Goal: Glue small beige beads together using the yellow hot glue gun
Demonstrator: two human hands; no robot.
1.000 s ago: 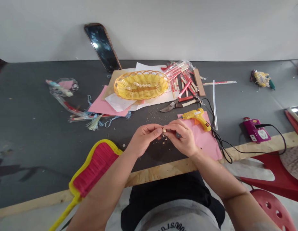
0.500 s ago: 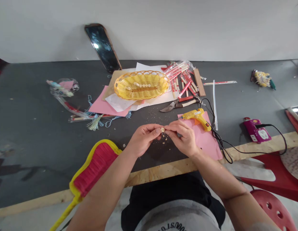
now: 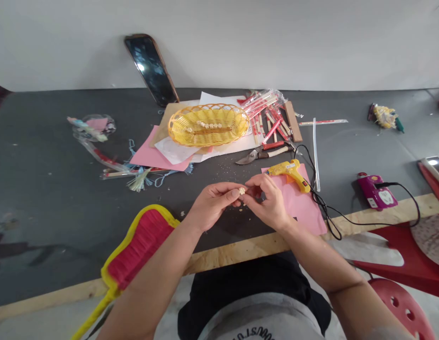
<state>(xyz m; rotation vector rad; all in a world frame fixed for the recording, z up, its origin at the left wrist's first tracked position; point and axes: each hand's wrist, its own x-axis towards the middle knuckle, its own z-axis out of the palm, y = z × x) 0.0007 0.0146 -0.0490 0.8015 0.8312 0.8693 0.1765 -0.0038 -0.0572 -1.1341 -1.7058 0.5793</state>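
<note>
Between the thumb and fingers of my left hand [image 3: 218, 202] is a small cream flower-shaped piece [image 3: 242, 191], held just above the table. My right hand [image 3: 268, 200] is right beside it, thumb tip at the piece's edge and index finger curled apart from the thumb. Whether the thumb touches the piece is hard to tell. Cream crumbs are scattered on the grey table under both hands. Beyond them, a yellow woven basket [image 3: 208, 141] holds several similar cream pieces [image 3: 214, 125] and a thin brown stick. A yellow glue gun [image 3: 293, 175] lies to the right on pink paper [image 3: 297, 208].
Pruning shears [image 3: 255, 155] and wrapped chopsticks [image 3: 265, 106] lie behind the hands. A phone [image 3: 150, 71] leans on the wall. At right, a black cord runs to a purple power box [image 3: 377, 192]. A red fan shape with yellow edging [image 3: 141, 250] is beside my left forearm.
My right fingers have drawn back slightly from the cream piece and parted. The piece has shifted a little to the right and shows more of its face. My left hand keeps its pinch.
</note>
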